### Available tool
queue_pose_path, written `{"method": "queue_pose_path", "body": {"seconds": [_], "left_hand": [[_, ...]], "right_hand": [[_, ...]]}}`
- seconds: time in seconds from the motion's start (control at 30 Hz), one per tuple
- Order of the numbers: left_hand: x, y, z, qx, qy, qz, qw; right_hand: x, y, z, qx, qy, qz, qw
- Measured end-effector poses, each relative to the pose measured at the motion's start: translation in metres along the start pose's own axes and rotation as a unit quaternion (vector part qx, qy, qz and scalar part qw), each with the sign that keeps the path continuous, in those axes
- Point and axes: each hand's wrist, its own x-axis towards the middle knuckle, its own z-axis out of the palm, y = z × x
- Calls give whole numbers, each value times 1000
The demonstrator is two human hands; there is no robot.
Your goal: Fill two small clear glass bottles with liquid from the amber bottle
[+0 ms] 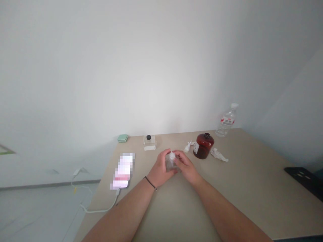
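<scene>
A small clear bottle (171, 164) with a white nozzle top (172, 155) stands upright between my two hands at the middle of the table. Wrapped round its left side is my left hand (161, 168), thumb toward the front. My right hand (186, 165) is closed on the bottle's right side, its fingers up by the white top. Part of the bottle's body is hidden behind the fingers. Beyond my hands sits a square glass bottle (149, 144) with a black cap. A round brown bottle (204, 146) with a pale label is to their right.
Crumpled tissues (219, 155) lie beside the brown bottle. A water bottle (226, 121) stands at the back right, a green case (122, 138) at the back left. A phone (123, 170) with a white cable (101, 211) lies left. A black object (304, 178) is at the right edge.
</scene>
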Motion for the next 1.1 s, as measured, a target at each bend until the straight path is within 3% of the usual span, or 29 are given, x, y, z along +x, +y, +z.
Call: {"method": "queue_pose_path", "body": {"seconds": [0.17, 0.47, 0.63, 0.93, 1.1], "left_hand": [[2, 5, -4, 26, -29, 48, 998], [4, 11, -5, 34, -35, 33, 998], [5, 12, -3, 30, -34, 38, 998], [5, 9, -3, 32, -44, 39, 998], [5, 10, -3, 28, -45, 33, 998]], "right_hand": [[1, 7, 1, -14, 16, -32, 999], [-2, 5, 2, -39, -3, -16, 999], [-1, 5, 5, -59, 30, 9, 998], [1, 3, -1, -82, 8, -35, 996], [1, 6, 2, -75, 42, 3, 996]]}}
